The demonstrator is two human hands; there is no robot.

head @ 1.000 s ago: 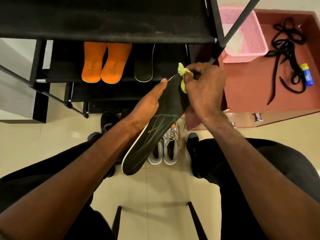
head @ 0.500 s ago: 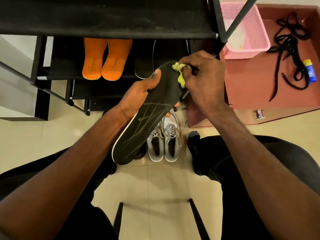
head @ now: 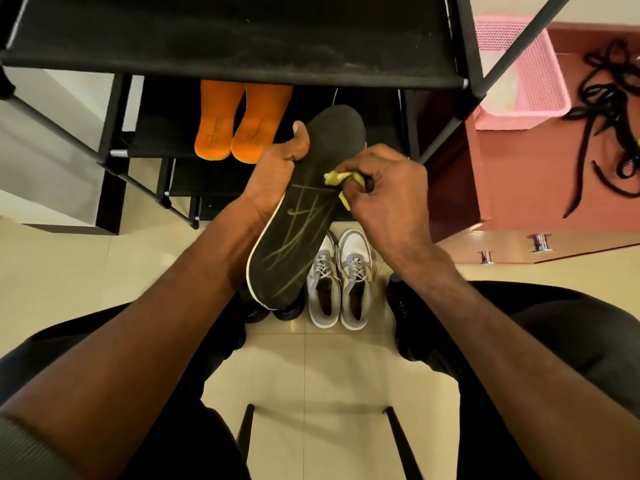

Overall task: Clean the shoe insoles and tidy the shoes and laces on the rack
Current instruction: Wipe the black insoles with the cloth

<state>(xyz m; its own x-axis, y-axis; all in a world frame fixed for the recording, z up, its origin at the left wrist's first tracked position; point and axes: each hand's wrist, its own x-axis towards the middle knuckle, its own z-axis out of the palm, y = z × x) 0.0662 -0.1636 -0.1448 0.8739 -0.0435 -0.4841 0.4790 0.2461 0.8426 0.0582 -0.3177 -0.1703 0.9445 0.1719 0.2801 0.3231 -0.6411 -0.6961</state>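
Since the earlier frame, the cloth [head: 337,177] is moved from toe to mid-insole [head: 304,216]. Wiping is in hand: right hand [head: 384,192] fingers are pinched on the cloth, left hand [head: 277,174] fingers are wrapped round the insole's edge. Strokes toward the heel are called for next.

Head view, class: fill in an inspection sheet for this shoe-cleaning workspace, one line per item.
Surface: tiled floor, bare between the knees.
Job's things: black insole held tilted; yellow cloth on its middle; orange insoles side by side on the rack; grey shoes paired on the floor.
Clutter: black laces tangled on the red cabinet; pink basket beside them.
Grippers: left hand grips the insole's edge; right hand pinches the cloth in its fingers.
Cables: nothing seen.
Surroundings: chair legs below.
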